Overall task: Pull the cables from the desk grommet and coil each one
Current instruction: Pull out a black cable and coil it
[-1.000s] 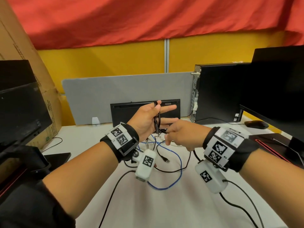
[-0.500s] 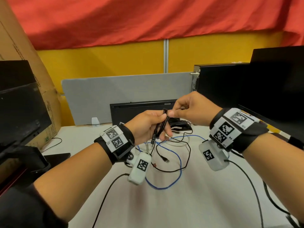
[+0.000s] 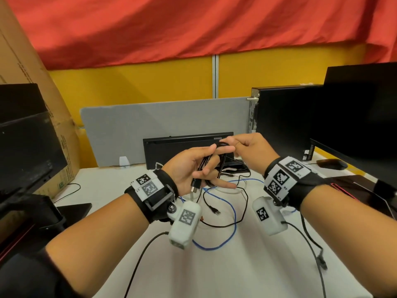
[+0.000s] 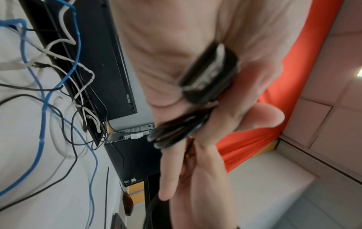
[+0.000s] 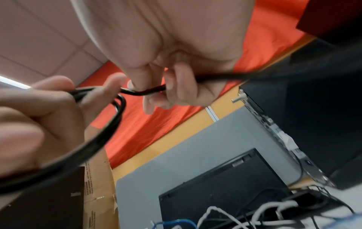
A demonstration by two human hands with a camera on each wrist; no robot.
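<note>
Since half a second ago, one more turn of the black cable (image 3: pixel 209 166) has been laid over the left hand (image 3: pixel 193 168), and the right hand (image 3: pixel 250 148) has been moved down a little, closer to the left fingertips. The black cable is held up in the air above the desk (image 3: pixel 247 265), near the middle of the head view. Its loops are kept in the left hand, whose fingers are partly curled round them, and its plug (image 3: pixel 194 188) hangs down at 6 o'clock from that palm. The free part of the cable is pinched by the thumb and bent fingers of the right hand, at 2 o'clock from the left hand. To do this step well, each new loop should probably be made the same size as the others and laid flat beside them, not crossed over. The free part should be let slide slowly through the pinch, so no kinks are made. A small twist may be needed with each turn. The blue cable (image 3: pixel 227 239) and the white cable (image 3: pixel 227 191) lie tangled on the desk at 6 o'clock, so snags should be watched for. The desk grommet cannot be seen clearly.
</note>
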